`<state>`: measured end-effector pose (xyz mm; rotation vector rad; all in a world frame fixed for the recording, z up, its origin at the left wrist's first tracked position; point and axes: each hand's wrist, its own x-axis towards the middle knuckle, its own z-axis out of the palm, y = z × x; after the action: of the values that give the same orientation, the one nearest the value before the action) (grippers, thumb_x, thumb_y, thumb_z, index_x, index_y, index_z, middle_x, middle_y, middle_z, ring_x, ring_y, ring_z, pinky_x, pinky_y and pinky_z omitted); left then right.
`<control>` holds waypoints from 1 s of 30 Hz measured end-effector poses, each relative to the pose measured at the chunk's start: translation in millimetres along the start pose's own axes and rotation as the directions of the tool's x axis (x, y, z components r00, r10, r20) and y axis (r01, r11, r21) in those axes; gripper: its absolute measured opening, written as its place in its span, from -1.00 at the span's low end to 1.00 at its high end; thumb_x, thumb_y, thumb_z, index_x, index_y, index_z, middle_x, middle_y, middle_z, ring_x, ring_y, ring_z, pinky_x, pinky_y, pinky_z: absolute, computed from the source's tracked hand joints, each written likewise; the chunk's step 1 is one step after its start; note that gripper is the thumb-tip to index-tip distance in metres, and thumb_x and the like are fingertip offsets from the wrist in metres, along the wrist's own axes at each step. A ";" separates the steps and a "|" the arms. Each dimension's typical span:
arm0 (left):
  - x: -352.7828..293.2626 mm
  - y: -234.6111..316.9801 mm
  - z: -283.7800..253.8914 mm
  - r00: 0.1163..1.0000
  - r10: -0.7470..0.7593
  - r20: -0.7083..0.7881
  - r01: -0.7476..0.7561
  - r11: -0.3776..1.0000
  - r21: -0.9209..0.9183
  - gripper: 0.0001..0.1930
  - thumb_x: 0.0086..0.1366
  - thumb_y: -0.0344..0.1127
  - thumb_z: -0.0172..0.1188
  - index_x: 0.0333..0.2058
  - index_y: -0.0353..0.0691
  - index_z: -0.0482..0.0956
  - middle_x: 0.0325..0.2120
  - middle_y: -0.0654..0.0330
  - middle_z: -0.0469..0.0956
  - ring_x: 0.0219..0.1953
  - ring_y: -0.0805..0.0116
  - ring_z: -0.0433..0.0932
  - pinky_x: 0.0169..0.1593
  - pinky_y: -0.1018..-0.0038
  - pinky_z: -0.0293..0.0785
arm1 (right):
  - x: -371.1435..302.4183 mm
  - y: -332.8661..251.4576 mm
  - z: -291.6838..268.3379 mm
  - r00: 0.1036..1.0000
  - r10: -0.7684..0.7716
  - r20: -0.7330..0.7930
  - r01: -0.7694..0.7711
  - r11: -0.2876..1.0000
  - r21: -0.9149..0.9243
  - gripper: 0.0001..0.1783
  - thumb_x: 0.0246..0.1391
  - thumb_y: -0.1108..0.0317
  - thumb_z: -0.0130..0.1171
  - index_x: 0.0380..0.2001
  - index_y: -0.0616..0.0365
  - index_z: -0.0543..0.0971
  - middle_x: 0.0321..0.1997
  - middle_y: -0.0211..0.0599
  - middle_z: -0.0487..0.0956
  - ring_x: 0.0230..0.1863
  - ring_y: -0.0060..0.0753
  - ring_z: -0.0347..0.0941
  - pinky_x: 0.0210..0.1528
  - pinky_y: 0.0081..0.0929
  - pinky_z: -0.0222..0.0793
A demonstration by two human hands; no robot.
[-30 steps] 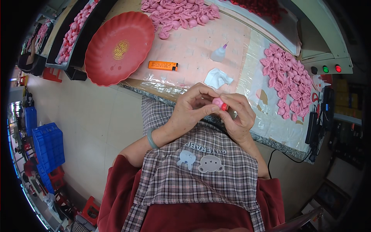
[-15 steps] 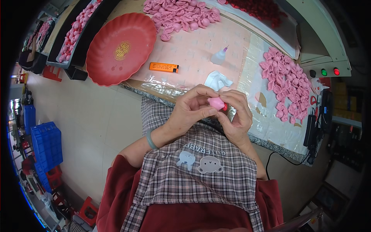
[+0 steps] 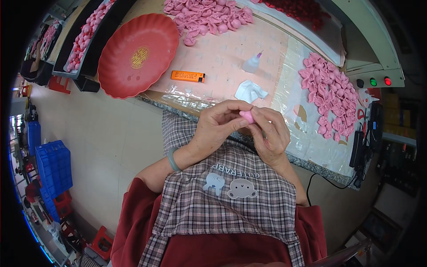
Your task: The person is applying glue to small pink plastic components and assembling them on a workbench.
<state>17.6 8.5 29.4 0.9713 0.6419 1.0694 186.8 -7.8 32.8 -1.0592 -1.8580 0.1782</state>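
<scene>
Over the table's front edge, a small pink rounded piece (image 3: 247, 116) is pinched between my two hands. My left hand (image 3: 219, 122) grips it from the left with thumb and forefinger. From the right, the fingertips of my right hand (image 3: 270, 131) close on the same piece, covering part of it. Just beyond my hands lies a crumpled white tissue (image 3: 251, 91). A small translucent bottle with a purple needle tip (image 3: 252, 63) stands behind the tissue. To the left, an orange lighter (image 3: 187, 76) lies flat.
A red scalloped tray (image 3: 120, 53) overhangs the table's left edge. Pink petal-like pieces form one heap (image 3: 204, 22) at the back and another heap (image 3: 329, 95) on the right. At the right edge are a power strip (image 3: 357, 149) and cables. Blue crates (image 3: 54, 167) stand on the floor at left.
The pink piece has turned between my fingers, and the red part seen at its right is now hidden. My right fingers have shifted closer over it.
</scene>
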 end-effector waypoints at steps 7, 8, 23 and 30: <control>-1.2 -5.5 0.1 0.999 -0.017 -0.040 0.017 1.000 -0.002 -0.69 0.26 -0.61 0.15 -0.01 -0.42 0.49 -0.08 0.07 0.54 -0.03 0.33 0.56 0.03 0.46 0.59 | -1.4 1.1 1.2 1.000 -0.017 -0.003 0.017 1.000 0.002 -0.53 -0.24 0.64 0.38 -0.13 0.28 0.61 -0.23 -0.13 0.61 -0.24 -0.14 0.58 -0.23 -0.39 0.53; -1.3 -5.6 -0.1 0.999 -0.018 -0.041 0.018 1.000 -0.002 -0.69 0.26 -0.61 0.15 -0.01 -0.42 0.49 -0.08 0.07 0.54 -0.03 0.33 0.56 0.03 0.46 0.59 | -1.9 1.5 1.6 1.000 -0.016 -0.003 0.016 1.000 0.002 -0.53 -0.24 0.64 0.38 -0.13 0.28 0.61 -0.23 -0.13 0.61 -0.24 -0.14 0.58 -0.23 -0.39 0.53; -3.0 -7.0 -0.3 0.995 -0.058 -0.077 0.057 0.998 -0.014 -0.71 0.24 -0.61 0.18 -0.04 -0.42 0.53 -0.13 0.07 0.57 -0.08 0.35 0.58 0.00 0.48 0.60 | -4.3 0.6 5.2 1.000 -0.009 -0.016 0.010 1.000 0.020 -0.61 -0.24 0.62 0.37 -0.21 0.36 0.61 -0.23 -0.10 0.60 -0.25 -0.12 0.56 -0.26 -0.38 0.53; -3.6 -8.6 -1.2 0.995 -0.065 -0.080 0.065 0.998 -0.007 -0.71 0.24 -0.61 0.18 -0.03 -0.41 0.53 -0.13 0.08 0.58 -0.09 0.37 0.58 -0.01 0.48 0.59 | -4.8 0.0 6.1 1.000 0.002 -0.015 -0.002 1.000 0.019 -0.62 -0.23 0.62 0.36 -0.22 0.37 0.61 -0.25 -0.11 0.60 -0.26 -0.11 0.57 -0.26 -0.36 0.53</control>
<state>18.9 4.2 21.2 0.9016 0.7321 1.0556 182.7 -9.4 26.4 -1.0467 -1.8387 0.1884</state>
